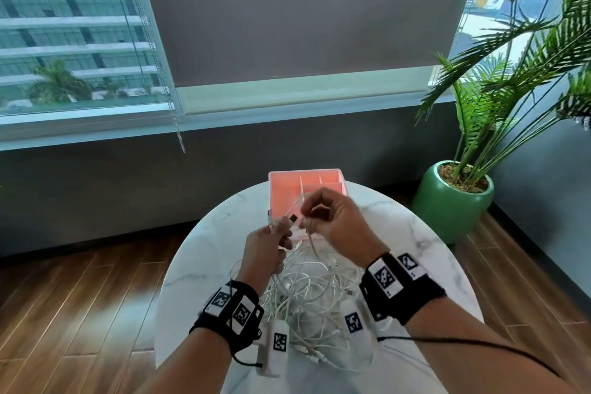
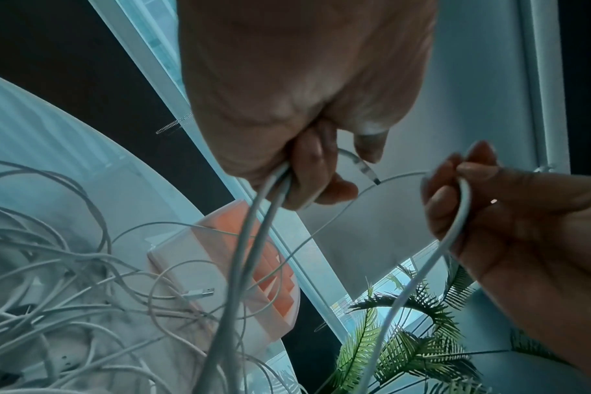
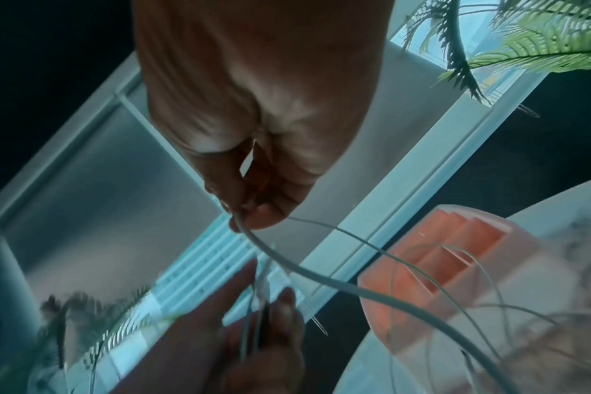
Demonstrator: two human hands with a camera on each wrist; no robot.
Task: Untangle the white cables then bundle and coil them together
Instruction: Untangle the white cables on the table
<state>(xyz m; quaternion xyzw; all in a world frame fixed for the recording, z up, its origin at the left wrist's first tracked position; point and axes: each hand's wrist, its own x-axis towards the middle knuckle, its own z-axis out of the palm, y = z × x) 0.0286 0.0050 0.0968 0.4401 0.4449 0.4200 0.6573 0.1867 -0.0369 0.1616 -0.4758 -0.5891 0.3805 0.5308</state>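
Judging from the white cables lying mostly knotted below both wrists, untangling has barely begun and no coil exists: the left hand grips a few strands while the right hand pinches one just beside it.

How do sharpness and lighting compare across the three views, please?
Head view: evenly lit, palm fronds smeared. Left wrist view: sharpest, backlit, white cables crisp. Right wrist view: most blurred, pink organiser and left hand soft, palm in shadow.
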